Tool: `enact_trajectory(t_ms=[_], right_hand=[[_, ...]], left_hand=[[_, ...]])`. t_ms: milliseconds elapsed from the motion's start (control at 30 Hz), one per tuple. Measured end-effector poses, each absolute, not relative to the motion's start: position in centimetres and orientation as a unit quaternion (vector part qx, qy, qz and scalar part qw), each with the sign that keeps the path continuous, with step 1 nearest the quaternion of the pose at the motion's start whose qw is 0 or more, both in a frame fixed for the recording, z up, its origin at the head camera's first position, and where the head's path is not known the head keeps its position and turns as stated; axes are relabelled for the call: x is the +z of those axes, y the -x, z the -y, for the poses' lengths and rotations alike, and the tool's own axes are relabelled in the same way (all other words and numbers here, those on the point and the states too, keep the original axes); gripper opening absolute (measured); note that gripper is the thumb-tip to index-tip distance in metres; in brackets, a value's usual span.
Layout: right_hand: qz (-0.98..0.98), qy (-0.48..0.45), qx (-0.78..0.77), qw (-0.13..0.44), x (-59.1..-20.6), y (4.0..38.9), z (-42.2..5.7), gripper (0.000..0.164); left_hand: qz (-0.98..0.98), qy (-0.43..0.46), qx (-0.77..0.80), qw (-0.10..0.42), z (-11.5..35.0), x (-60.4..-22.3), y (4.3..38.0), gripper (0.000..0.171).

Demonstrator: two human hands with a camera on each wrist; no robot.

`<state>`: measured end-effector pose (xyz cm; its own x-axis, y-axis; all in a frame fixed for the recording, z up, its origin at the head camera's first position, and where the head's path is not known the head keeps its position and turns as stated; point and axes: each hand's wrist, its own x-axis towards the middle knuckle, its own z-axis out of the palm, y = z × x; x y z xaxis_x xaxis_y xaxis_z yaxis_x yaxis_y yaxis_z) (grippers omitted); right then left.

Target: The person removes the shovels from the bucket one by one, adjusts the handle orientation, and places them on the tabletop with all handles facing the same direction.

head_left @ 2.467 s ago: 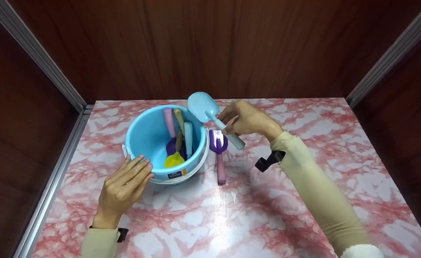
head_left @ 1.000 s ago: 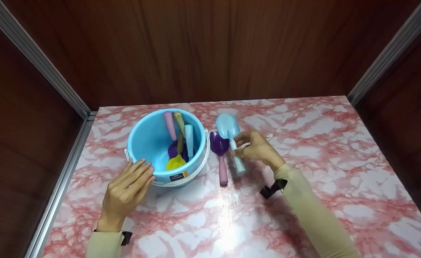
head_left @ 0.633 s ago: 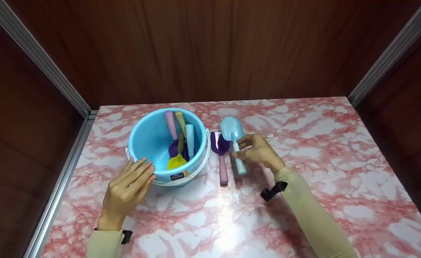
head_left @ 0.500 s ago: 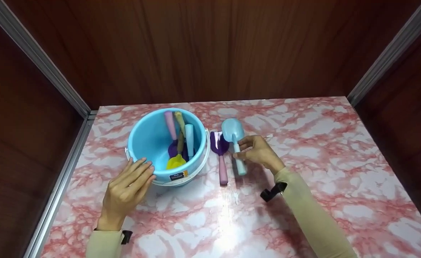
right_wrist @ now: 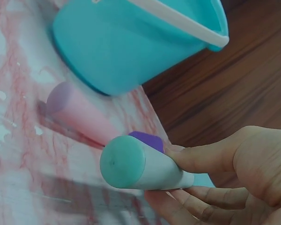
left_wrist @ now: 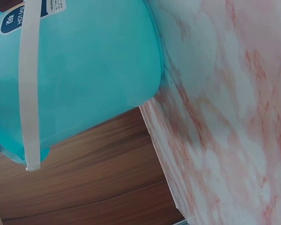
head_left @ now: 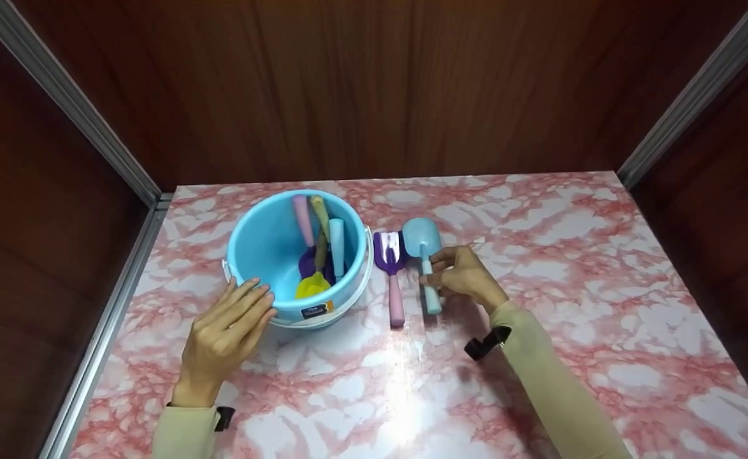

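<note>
My right hand (head_left: 466, 274) pinches the handle of a light-blue toy shovel (head_left: 422, 237) between thumb and fingers. In the right wrist view the handle's green end (right_wrist: 122, 161) points at the camera, its shadow on the table below. Just left of it lies a purple toy shovel (head_left: 389, 252) with a pink handle (right_wrist: 84, 115). My left hand (head_left: 224, 338) rests with straight fingers on the near-left rim of a light-blue bucket (head_left: 260, 210); its thumb is hidden in the head view. Inside lean several toy tools, among them a yellow one (head_left: 313, 287).
The white bucket handle (head_left: 355, 296) hangs down around the bucket's near right side. A marbled red-and-white table (head_left: 539, 255) carries everything. Dark wood panels (head_left: 374, 83) with metal rails (head_left: 81, 95) stand around it at the back and sides.
My right hand has carried the light-blue shovel from beside the bucket's rim down and to the right, alongside the purple one. My left hand has stayed on the rim.
</note>
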<state>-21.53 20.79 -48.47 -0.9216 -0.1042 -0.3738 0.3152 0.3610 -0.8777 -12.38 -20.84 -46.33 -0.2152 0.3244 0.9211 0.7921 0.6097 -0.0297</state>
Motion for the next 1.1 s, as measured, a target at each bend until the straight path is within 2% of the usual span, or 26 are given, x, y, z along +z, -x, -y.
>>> enact_trajectory(t_ms=[533,1100], right_hand=[[-0.807,-0.072,-0.562,0.169,-49.9,21.7,-21.4,0.047],[-0.812,-0.08,-0.545,0.194,-50.2,22.3,-21.8,0.048]], left_hand=[[0.742,0.379,-0.227,0.504,20.9,-46.4,12.5,0.025],[0.739,0.379,-0.233,0.505,20.8,-46.2,12.4,0.024]])
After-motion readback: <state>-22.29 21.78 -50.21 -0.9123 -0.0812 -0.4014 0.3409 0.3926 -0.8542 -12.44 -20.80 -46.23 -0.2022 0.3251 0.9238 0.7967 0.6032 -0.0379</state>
